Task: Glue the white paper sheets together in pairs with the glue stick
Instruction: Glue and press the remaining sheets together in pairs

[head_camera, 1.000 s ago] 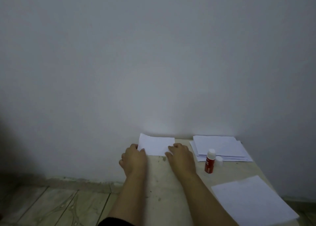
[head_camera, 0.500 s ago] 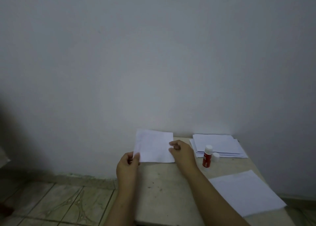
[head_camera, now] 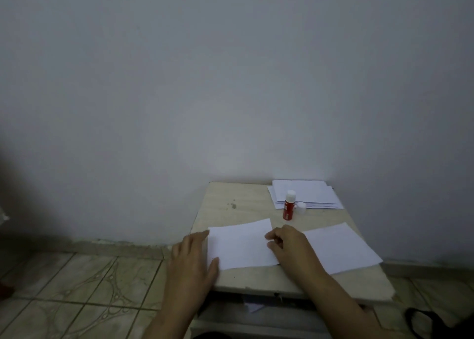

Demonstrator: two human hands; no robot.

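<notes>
Now, sheet [head_camera: 241, 245]: flat on table [head_camera: 230, 200].
Left hand [head_camera: 191, 261]: fingers straight, touching sheet's edge.
Right hand [head_camera: 289, 243]: fingers curled, pinching sheet's right edge.
Glue stick [head_camera: 288, 205]: upright, uncapped.

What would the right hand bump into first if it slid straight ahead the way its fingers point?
Probably nothing on the table: the right hand points forward and left across the sheet it pinches, then over bare table toward the wall. The glue stick seems off to the right.
</notes>
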